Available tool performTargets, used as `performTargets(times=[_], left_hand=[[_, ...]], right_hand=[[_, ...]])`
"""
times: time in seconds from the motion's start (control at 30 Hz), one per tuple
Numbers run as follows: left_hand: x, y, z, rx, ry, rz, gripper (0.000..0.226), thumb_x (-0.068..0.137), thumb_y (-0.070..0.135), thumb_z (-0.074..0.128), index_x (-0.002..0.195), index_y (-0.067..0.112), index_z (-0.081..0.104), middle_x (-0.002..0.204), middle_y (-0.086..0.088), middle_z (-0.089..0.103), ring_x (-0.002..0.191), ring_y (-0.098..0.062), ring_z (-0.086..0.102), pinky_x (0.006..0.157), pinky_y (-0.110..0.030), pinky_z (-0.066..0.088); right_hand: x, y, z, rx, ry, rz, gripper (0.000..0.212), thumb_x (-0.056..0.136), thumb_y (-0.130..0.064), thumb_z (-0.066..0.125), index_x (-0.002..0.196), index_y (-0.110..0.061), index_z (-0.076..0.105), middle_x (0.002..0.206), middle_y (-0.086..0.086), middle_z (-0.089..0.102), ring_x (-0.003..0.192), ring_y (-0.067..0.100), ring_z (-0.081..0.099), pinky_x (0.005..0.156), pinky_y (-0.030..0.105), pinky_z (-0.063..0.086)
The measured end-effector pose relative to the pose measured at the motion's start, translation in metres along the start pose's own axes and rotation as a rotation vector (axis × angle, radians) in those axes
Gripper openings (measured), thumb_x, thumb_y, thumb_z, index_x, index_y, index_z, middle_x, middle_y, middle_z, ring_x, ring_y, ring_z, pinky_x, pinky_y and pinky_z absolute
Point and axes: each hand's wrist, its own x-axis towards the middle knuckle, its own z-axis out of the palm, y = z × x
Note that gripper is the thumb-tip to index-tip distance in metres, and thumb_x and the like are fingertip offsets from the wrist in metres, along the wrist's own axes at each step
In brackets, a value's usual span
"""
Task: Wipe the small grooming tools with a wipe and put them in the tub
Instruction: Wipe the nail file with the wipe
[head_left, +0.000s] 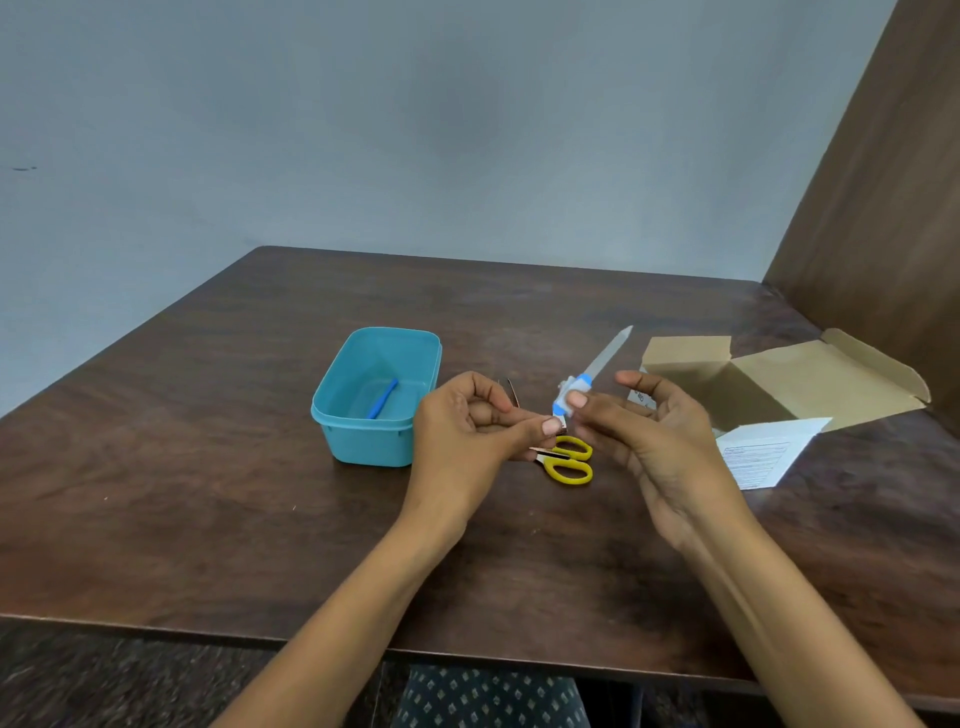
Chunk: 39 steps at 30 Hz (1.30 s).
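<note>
Teal tub (375, 441), yellow-handled scissors (570, 461)

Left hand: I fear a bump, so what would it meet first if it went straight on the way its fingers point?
Probably the right hand: the left hand points rightward at it, close by. Depth between them is unclear.

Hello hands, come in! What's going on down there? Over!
Left hand and right hand pinch the nail file, wipe around it. Tub holds one blue tool. Scissors wait.
</note>
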Motion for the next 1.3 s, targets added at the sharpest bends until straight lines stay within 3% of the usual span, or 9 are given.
performTargets(times=[0.27, 0.5, 0.67, 0.93, 1.13, 1.3], left_hand=[[0.0, -0.002, 0.0, 0.118, -0.093, -0.047, 0.005, 0.079, 0.014, 0.073, 0.084, 0.013, 0.074, 0.074, -0.004, 0.075, 0.071, -0.012, 0.071, 0.052, -0.028, 0.055], [-0.001, -0.003, 0.0, 0.119, -0.132, -0.044, 0.007, 0.088, 0.014, 0.064, 0.085, 0.012, 0.07, 0.071, -0.001, 0.073, 0.07, -0.012, 0.07, 0.045, -0.024, 0.052], [0.0, -0.004, 0.003, 0.148, -0.176, -0.044, 0.009, 0.089, 0.017, 0.061, 0.081, 0.019, 0.066, 0.066, 0.004, 0.07, 0.07, -0.01, 0.069, 0.046, -0.025, 0.052], [0.001, -0.003, 0.001, 0.145, -0.179, -0.061, 0.007, 0.089, 0.017, 0.062, 0.085, 0.017, 0.068, 0.069, 0.002, 0.071, 0.073, -0.01, 0.07, 0.049, -0.025, 0.055], [0.001, -0.004, 0.001, 0.148, -0.187, -0.073, 0.009, 0.089, 0.017, 0.061, 0.082, 0.018, 0.066, 0.069, 0.002, 0.07, 0.074, -0.012, 0.07, 0.048, -0.024, 0.054], [0.001, -0.004, 0.0, 0.17, -0.179, -0.096, 0.01, 0.089, 0.015, 0.061, 0.081, 0.018, 0.067, 0.069, 0.0, 0.07, 0.074, -0.01, 0.069, 0.051, -0.025, 0.055]], right_hand=[[-0.002, 0.002, -0.001, -0.005, 0.001, 0.014, 0.05, 0.066, -0.003, 0.077, 0.106, -0.013, 0.049, 0.083, 0.012, 0.075, 0.073, 0.021, 0.072, 0.07, 0.027, 0.059], [-0.002, 0.006, 0.001, -0.01, -0.03, 0.056, 0.055, 0.061, -0.006, 0.078, 0.109, -0.009, 0.051, 0.08, 0.011, 0.075, 0.067, 0.017, 0.072, 0.061, 0.022, 0.058], [0.001, 0.001, -0.002, 0.068, 0.027, 0.013, 0.056, 0.067, 0.001, 0.076, 0.114, -0.009, 0.047, 0.076, 0.007, 0.075, 0.069, 0.014, 0.071, 0.063, 0.021, 0.057], [-0.002, 0.01, 0.002, 0.008, 0.011, 0.04, 0.053, 0.068, -0.003, 0.078, 0.111, -0.013, 0.048, 0.081, 0.01, 0.075, 0.069, 0.017, 0.071, 0.061, 0.023, 0.057], [0.004, -0.001, -0.002, 0.112, 0.07, -0.033, 0.054, 0.069, 0.003, 0.075, 0.111, -0.013, 0.045, 0.072, 0.008, 0.074, 0.064, 0.015, 0.07, 0.061, 0.022, 0.056], [0.002, 0.002, 0.001, 0.041, 0.056, -0.022, 0.063, 0.062, -0.003, 0.079, 0.114, -0.011, 0.046, 0.079, 0.011, 0.075, 0.072, 0.019, 0.071, 0.066, 0.026, 0.059]])
